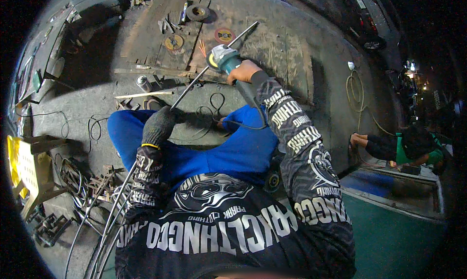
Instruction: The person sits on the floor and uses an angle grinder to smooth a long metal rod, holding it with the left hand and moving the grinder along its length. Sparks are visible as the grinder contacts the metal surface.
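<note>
While the angle grinder (226, 60) is applied to the metal rod (187, 90), sparks (202, 47) leave the wheel toward the far left. The right hand (245, 72), bare, is closed around the grinder body; the left hand (159, 126), in a dark knitted glove, is closed around the rod. The rod slants from that glove, under the wheel, to its far end above the wooden board (277, 40).

Probable hazards: the rod may roll or spring, since one hand's grip is the only restraint seen and no clamp is visible. A twist of the grinder could bind the wheel and cause kickback. The glove may snag if it slides toward the wheel (the knit would catch readily). The power cord (265, 118) hangs beside the blue trousers (219, 152); a shift of the leg could tug it.

Obstructions: a red disc (224, 34) and a yellow disc (173, 42) lie on the board, with a thick ring (198, 13) beyond them. A silver can (142, 83), contents not discernible, stands left of the rod and could be exposed if the spark stream swings. Long rods (109, 225) crowd the lower left; a co-worker (413, 147) is well apart at right.
</note>
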A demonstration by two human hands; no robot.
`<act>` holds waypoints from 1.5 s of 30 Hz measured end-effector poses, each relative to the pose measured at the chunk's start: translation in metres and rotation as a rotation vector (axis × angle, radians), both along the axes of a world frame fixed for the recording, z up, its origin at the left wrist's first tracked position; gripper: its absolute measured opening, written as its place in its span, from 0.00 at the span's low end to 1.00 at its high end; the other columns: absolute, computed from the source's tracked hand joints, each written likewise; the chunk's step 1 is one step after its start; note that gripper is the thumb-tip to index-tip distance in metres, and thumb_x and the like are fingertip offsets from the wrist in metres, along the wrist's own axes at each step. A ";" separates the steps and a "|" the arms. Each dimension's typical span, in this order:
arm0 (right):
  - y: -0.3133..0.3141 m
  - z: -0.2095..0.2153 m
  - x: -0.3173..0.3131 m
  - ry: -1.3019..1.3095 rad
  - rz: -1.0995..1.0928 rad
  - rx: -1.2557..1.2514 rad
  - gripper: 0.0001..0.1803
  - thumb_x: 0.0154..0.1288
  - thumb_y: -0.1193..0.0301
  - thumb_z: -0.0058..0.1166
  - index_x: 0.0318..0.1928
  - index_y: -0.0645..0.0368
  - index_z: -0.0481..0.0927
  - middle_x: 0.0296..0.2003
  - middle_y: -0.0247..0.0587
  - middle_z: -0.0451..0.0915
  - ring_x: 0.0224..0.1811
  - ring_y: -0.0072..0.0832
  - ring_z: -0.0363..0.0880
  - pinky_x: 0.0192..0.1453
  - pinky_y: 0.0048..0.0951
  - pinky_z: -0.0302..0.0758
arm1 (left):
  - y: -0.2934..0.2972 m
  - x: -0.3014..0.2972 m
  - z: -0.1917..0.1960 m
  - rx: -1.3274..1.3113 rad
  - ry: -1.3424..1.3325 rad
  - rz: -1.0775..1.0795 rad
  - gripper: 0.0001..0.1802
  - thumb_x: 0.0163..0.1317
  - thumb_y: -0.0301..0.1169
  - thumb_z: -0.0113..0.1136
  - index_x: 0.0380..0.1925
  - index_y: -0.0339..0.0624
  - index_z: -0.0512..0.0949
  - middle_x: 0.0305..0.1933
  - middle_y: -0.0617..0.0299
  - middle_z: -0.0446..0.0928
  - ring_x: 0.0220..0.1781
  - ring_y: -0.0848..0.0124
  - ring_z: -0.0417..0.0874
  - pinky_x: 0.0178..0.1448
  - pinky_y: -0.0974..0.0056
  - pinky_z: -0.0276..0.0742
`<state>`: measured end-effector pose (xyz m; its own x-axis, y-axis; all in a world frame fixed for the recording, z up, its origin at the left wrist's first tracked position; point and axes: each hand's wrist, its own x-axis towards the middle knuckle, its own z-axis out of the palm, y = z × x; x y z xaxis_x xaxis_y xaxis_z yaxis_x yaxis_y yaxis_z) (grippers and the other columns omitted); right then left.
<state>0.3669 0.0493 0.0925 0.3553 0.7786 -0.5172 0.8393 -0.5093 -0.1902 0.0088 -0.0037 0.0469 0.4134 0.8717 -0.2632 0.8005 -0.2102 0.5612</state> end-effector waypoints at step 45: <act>0.133 -0.041 0.253 0.133 0.157 -0.004 0.15 0.58 0.54 0.59 0.41 0.44 0.89 0.49 0.39 0.86 0.54 0.36 0.81 0.60 0.36 0.73 | -0.004 0.021 0.023 0.020 0.142 0.115 0.11 0.67 0.38 0.58 0.41 0.44 0.80 0.29 0.47 0.82 0.33 0.44 0.83 0.35 0.43 0.77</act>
<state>0.6198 0.1828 0.0520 0.1581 0.8167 -0.5549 0.8763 -0.3751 -0.3024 0.0297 -0.0072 0.0694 0.2709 0.9166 -0.2940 0.8906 -0.1228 0.4379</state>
